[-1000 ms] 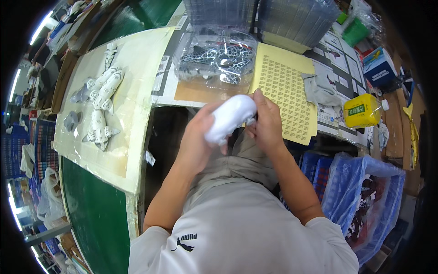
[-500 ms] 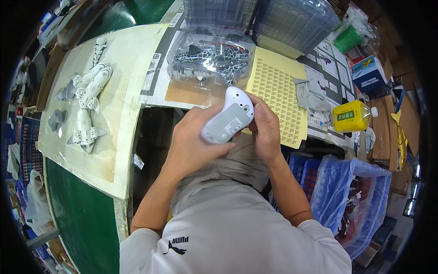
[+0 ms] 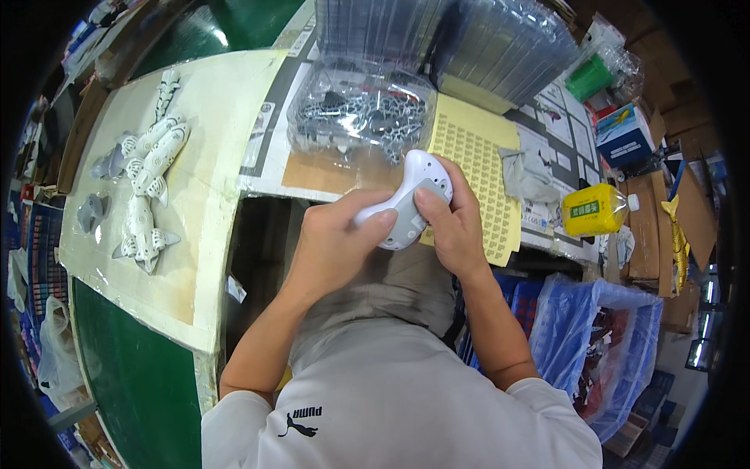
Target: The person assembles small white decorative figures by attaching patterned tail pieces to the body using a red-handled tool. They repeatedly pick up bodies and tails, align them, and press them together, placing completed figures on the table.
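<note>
A white remote controller with a grey panel [image 3: 407,214] is gripped in both hands above my lap, its back face turned up. My left hand [image 3: 334,242] closes around its left end with the thumb on the panel's edge. My right hand [image 3: 459,234] wraps the other side, its thumb pressed on the panel's upper part. Just beyond the hands is a clear plastic blister pack [image 3: 363,113] containing black-and-white patterned toy parts. Beside it lies a yellow sheet of printed labels [image 3: 478,176], partly behind my right hand.
White jointed toy animals [image 3: 144,187] and grey pieces [image 3: 92,213] lie on the left table. Stacked clear trays [image 3: 500,55] stand at the back. To the right are a grey cloth [image 3: 525,176], a yellow bottle [image 3: 590,211] and a bin lined with blue plastic [image 3: 562,336].
The controller has shifted slightly right and turned more upright. My right thumb has come over onto the grey panel, and my left thumb now rests on it too.
</note>
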The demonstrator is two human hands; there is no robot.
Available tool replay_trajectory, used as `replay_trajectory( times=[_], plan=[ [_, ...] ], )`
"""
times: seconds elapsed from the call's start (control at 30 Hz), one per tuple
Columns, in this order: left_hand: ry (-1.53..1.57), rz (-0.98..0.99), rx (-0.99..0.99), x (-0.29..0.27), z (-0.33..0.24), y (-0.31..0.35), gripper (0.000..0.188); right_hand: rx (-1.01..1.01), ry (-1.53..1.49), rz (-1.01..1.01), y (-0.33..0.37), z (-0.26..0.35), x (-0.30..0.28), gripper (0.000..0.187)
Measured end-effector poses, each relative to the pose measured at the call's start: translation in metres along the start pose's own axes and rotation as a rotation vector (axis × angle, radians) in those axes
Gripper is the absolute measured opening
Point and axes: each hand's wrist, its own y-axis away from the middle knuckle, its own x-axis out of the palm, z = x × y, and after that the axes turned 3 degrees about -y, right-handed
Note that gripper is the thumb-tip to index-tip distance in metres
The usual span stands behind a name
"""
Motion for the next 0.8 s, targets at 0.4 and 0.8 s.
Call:
replay_trajectory(
  times=[0.4, 0.8],
  plan=[
    [0.008, -0.142, 0.186, 0.005, -0.007, -0.019, 0.028, 0.109, 0.067, -0.109, -0.028, 0.012, 0.019, 0.039],
    [0.163, -0.182, 0.245, 0.003, 0.007, -0.032, 0.039, 0.092, 0.057, -0.108, -0.022, 0.018, 0.018, 0.044]
  ],
)
